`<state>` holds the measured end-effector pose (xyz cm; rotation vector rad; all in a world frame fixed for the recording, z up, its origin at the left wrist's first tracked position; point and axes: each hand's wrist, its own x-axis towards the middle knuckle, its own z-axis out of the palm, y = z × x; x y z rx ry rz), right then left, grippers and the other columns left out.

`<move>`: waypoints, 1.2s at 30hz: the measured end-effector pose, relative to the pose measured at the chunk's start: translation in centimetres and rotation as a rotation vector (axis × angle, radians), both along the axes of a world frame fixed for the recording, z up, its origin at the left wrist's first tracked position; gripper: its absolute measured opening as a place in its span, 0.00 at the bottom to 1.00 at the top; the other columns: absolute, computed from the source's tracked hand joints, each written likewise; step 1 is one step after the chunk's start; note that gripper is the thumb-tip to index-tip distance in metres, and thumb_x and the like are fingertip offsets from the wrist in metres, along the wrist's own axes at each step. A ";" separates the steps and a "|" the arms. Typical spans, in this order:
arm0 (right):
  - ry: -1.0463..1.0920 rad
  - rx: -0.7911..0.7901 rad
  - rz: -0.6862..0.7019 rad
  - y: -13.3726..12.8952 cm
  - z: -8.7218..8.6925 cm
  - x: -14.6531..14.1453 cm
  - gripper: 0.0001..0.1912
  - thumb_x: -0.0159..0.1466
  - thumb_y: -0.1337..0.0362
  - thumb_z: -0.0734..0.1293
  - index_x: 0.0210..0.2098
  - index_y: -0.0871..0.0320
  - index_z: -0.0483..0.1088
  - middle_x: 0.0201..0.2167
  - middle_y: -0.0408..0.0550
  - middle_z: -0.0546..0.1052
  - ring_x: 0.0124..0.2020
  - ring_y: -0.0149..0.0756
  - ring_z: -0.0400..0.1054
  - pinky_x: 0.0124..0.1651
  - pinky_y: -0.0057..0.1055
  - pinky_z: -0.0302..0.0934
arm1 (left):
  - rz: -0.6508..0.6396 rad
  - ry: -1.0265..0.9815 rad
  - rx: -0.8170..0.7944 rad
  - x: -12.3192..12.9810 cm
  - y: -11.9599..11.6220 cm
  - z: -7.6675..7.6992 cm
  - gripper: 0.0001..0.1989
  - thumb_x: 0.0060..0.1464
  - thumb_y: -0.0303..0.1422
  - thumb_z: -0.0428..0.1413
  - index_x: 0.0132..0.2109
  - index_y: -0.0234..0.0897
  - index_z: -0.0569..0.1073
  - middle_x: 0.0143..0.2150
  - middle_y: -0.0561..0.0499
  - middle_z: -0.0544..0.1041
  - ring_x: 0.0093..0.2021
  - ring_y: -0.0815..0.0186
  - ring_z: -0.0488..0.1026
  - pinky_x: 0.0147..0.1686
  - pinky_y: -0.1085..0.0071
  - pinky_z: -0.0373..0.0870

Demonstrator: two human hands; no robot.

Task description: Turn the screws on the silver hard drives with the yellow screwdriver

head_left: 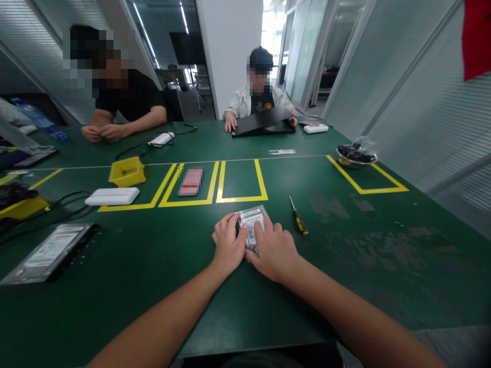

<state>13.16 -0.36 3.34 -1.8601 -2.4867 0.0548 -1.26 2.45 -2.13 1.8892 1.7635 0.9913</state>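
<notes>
hard drive (252,221), between left hand (229,242) and right hand (275,249), touching both

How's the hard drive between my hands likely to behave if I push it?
The hard drive should stay stiff, judging by its straight-edged, metal-looking case. It seems unlikely to roll, since it's boxy with a flat face. Its smooth-looking label may feel slightly slippery under your right hand.
</notes>
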 end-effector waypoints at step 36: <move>0.141 0.094 0.316 -2.3 -2.9 0.3 0.37 0.65 0.46 0.62 0.65 0.63 0.59 0.66 0.63 0.61 0.52 0.55 0.62 0.55 0.49 0.59 | -0.133 0.161 0.010 -2.4 1.6 0.5 0.22 0.58 0.30 0.49 0.59 0.34 0.68 0.53 0.41 0.68 0.54 0.53 0.64 0.58 0.54 0.62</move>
